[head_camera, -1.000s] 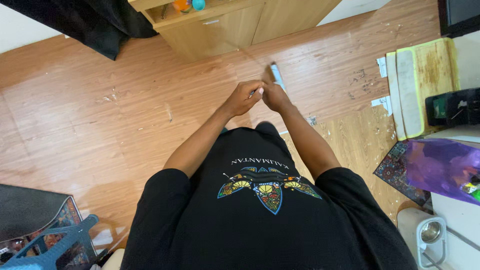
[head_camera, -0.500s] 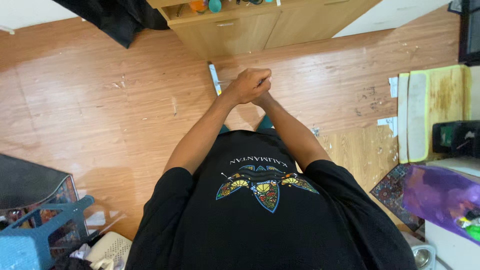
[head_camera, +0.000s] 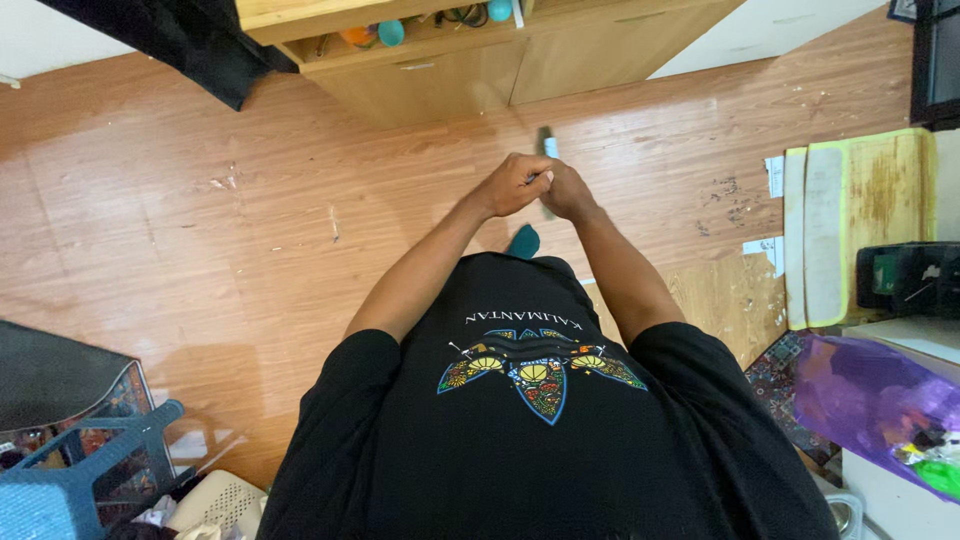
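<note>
Thin stick (head_camera: 546, 148) blurred, clasped in both fists; left hand (head_camera: 512, 185) touching right hand (head_camera: 568, 192) above wood floor (head_camera: 250, 240).

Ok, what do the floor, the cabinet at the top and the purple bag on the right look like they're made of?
Floor: wood-look planks, probably laminate, with visible grain, seams and a slight sheen.
Cabinet: light wood or wood-veneer board, matte, flat-panelled.
Purple bag: thin plastic film, glossy, crinkled, partly see-through.

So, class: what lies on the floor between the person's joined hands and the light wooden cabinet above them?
In the head view, only a blurred slim stick held by both hands crosses it; otherwise bare wooden floor up to the cabinet.
</note>
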